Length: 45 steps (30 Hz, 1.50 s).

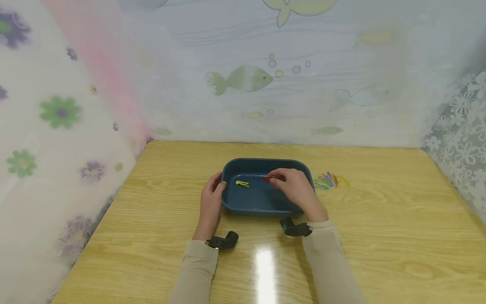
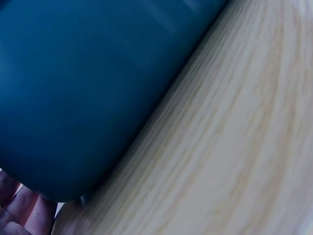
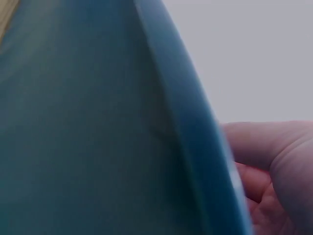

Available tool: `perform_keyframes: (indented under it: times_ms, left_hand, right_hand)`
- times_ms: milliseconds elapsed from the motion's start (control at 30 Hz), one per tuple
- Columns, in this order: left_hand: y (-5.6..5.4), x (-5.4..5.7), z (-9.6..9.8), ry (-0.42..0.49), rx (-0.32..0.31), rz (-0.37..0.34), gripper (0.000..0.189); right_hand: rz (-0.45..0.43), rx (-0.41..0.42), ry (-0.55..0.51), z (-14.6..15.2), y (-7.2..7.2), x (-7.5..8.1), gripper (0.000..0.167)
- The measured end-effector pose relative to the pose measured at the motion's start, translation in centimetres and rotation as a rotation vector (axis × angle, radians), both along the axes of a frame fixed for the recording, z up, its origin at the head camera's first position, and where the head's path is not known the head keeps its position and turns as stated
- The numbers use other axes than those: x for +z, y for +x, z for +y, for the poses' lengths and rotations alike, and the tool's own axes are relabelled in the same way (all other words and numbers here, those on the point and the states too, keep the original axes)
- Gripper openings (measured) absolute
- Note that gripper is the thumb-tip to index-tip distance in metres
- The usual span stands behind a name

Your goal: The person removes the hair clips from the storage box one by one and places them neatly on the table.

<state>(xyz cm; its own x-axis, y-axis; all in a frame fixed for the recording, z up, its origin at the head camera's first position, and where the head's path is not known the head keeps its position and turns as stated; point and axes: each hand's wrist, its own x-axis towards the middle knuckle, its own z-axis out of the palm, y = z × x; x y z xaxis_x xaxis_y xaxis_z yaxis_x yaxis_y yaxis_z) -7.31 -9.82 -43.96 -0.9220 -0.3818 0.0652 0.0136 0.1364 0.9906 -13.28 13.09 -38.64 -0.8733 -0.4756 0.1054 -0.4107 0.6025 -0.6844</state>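
Observation:
A dark blue rectangular plastic tub (image 1: pixel 243 211) sits on the wooden table. My left hand (image 1: pixel 211 198) grips its left wall, thumb over the rim and fingers along the outside. In the left wrist view, those fingertips (image 2: pixel 39 215) show at the tub's lower corner. My right hand (image 1: pixel 294 188) reaches in over the right side and pinches a small, thin red piece (image 1: pixel 265 179) between thumb and fingers. The tub wall hides that piece in the right wrist view. On the tub floor lies a small, thin yellow piece (image 1: pixel 242 183) with a forked end.
Right of the tub, a small pile of thin coloured pieces (image 1: pixel 329 180) lies on the table (image 1: pixel 387 219), in green, purple, orange, yellow and other colours. Dark wrist cameras (image 1: pixel 224 240) are strapped to both wrists. A wall with painted fish (image 1: pixel 247 78) rises behind the table.

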Motion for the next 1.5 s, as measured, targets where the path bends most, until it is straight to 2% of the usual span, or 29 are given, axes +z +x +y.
perform_keyframes:
  times_ms: [200,333,467,667,833,1067,1200,1333,1433,1500]
  left_hand:
    - [0.0,-0.1,0.0,-0.012,0.004,-0.005,0.032]
    - [-0.1,-0.2,0.0,-0.005,0.014,-0.001,0.031]
    - [-0.3,-0.1,0.2,0.013,-0.013,-0.003,0.032]
    - [-0.3,-0.1,0.6,0.009,-0.014,-0.019,0.032]
    - [-0.4,-0.1,0.8,0.009,-0.021,-0.010,0.033]
    - [-0.5,-0.1,0.7,-0.004,0.007,0.008,0.031]
    - [0.0,1.1,0.9,0.021,-0.011,-0.005,0.032]
    - [0.1,1.0,0.7,0.014,-0.001,-0.009,0.032]
    - [-0.2,0.1,0.3,0.008,0.012,-0.005,0.031]
    - [-0.1,0.4,0.3,0.015,0.006,0.001,0.032]
  right_hand:
    - [0.014,-0.027,0.000,0.9,-0.2,0.0,0.020]
    - [-0.014,-0.046,-0.008,2.2,-0.6,0.0,0.019]
    - [-0.050,-0.098,-0.017,4.2,-0.9,0.1,0.018]
    - [-0.120,-0.135,-0.083,6.5,-1.0,0.3,0.023]
    - [-0.093,-0.186,-0.093,7.7,-1.2,0.3,0.026]
    - [-0.061,-0.260,-0.132,8.8,-1.6,-0.1,0.030]
    - [-0.065,-0.294,-0.147,9.6,-1.8,-0.6,0.034]
    - [-0.055,-0.320,-0.140,10.2,-1.8,-0.9,0.033]
    - [-0.055,-0.334,-0.128,10.8,-1.9,-1.1,0.034]
    - [-0.052,-0.349,-0.120,11.3,-1.9,-1.2,0.035]
